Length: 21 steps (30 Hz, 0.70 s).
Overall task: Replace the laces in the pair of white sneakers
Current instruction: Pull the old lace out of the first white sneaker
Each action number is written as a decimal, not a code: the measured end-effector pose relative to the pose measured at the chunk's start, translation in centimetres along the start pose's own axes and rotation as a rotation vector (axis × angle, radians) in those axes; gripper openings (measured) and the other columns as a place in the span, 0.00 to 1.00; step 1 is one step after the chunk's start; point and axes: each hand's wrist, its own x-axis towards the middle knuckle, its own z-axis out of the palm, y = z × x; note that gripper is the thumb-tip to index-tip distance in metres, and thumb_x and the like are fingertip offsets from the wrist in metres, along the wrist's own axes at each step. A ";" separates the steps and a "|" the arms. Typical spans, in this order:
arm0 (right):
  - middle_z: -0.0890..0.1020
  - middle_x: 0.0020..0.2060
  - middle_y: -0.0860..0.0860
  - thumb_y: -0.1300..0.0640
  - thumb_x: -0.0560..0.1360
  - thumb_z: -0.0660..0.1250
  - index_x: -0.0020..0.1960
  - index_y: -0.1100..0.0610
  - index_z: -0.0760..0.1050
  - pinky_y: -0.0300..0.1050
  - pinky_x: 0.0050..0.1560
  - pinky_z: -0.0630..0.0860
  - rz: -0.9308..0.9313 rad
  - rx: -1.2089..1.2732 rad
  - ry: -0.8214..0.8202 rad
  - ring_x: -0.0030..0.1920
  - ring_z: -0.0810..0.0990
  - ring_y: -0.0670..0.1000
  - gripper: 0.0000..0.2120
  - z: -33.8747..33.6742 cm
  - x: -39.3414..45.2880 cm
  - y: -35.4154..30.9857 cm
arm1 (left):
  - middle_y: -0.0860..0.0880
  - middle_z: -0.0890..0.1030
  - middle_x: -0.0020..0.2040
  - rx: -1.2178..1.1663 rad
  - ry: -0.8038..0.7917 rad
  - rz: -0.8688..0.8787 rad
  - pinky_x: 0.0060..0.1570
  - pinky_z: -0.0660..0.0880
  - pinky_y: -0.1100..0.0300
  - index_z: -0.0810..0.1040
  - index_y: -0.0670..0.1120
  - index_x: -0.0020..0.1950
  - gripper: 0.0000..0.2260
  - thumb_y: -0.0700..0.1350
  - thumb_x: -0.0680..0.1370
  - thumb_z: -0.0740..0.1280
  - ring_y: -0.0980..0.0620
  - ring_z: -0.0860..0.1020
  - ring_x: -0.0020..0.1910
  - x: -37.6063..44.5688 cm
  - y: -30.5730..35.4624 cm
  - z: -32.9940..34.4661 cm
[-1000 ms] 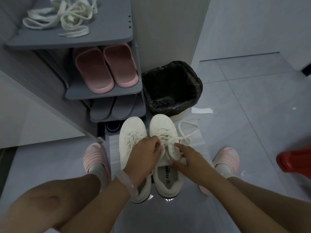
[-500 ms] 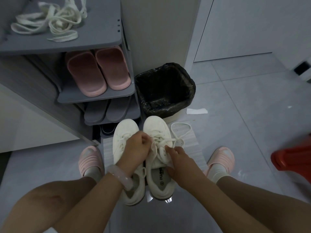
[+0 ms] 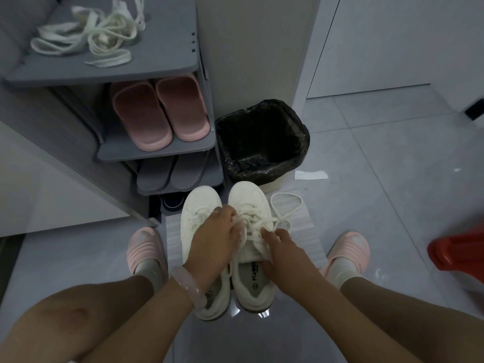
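Two white sneakers stand side by side on a white ribbed mat (image 3: 309,231) between my feet. My left hand (image 3: 214,237) lies across the left sneaker (image 3: 199,203) and pinches the lace at the right sneaker's (image 3: 248,195) eyelets. My right hand (image 3: 280,247) grips the tongue and lacing of the right sneaker. A loose loop of that lace (image 3: 285,205) trails onto the mat at the right. A pile of other white laces (image 3: 89,40) lies on the top shelf of the grey shoe rack (image 3: 157,66).
The rack holds pink slippers (image 3: 157,113) and grey slippers (image 3: 170,174) on lower shelves. A bin with a black bag (image 3: 262,142) stands just beyond the sneakers. A white paper scrap (image 3: 310,175) lies on the tiles. A red object (image 3: 458,252) sits at the right edge.
Both hands have stayed on the right sneaker's lacing and shifted slightly toward its toe. The camera tilted, moving the scene a little.
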 end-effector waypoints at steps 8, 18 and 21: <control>0.59 0.69 0.54 0.56 0.76 0.62 0.74 0.52 0.52 0.50 0.58 0.74 0.010 0.011 -0.013 0.58 0.75 0.58 0.30 -0.1 0.0 0.1 | 0.52 0.71 0.38 0.102 0.006 0.004 0.38 0.62 0.61 0.69 0.46 0.39 0.09 0.44 0.79 0.60 0.52 0.72 0.41 0.3 0.5 -0.1; 0.60 0.68 0.54 0.55 0.76 0.63 0.74 0.52 0.52 0.51 0.58 0.74 0.007 0.008 -0.006 0.57 0.75 0.58 0.31 -0.1 -0.1 0.1 | 0.55 0.72 0.35 0.098 -0.144 0.016 0.35 0.63 0.62 0.72 0.46 0.40 0.10 0.50 0.78 0.63 0.54 0.73 0.39 0.2 -0.7 -0.2; 0.59 0.69 0.54 0.55 0.76 0.62 0.74 0.52 0.52 0.51 0.57 0.74 0.008 0.005 -0.007 0.57 0.75 0.58 0.31 -0.2 -0.2 0.1 | 0.54 0.70 0.36 0.129 -0.100 0.074 0.38 0.64 0.60 0.67 0.46 0.39 0.09 0.44 0.79 0.60 0.51 0.73 0.41 -0.1 0.1 0.0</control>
